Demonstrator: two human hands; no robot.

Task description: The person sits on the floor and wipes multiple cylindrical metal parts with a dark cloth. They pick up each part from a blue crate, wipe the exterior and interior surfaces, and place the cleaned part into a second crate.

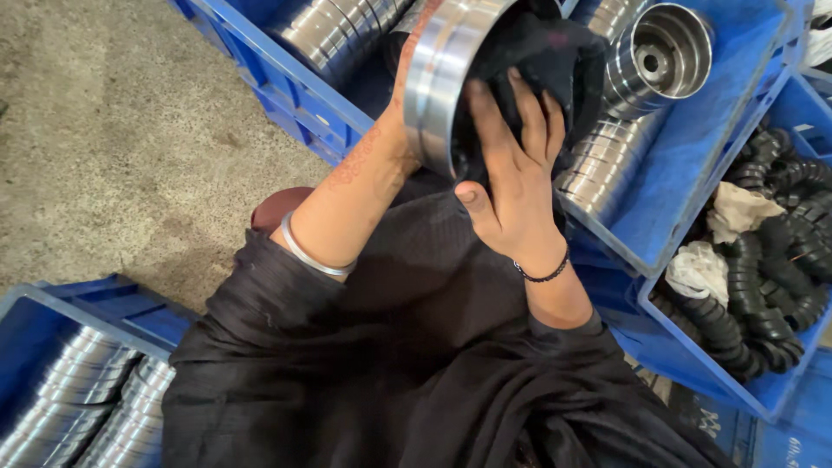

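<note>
Head view: the work looks to be in mid-wipe. At 12 o'clock the left hand (pixel 400 113), mostly hidden behind the ring (pixel 442 74), props it up; I cannot tell its finger spread. The right hand (pixel 511 178) presses a black cloth (pixel 542 52) into the ring's bore, fingers (pixel 490 121) fairly straight and held close together. The ring is bright, grooved steel. Similar rings fill the bins at 1 o'clock (pixel 685 139) and 8 o'clock (pixel 35 312), so plenty seem to remain.

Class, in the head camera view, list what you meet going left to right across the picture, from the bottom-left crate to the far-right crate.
Blue crate of stacked metal rings → silver bangle → metal ring held up → right hand with black cloth → metal cup part → crate of black rubber rings.
</note>
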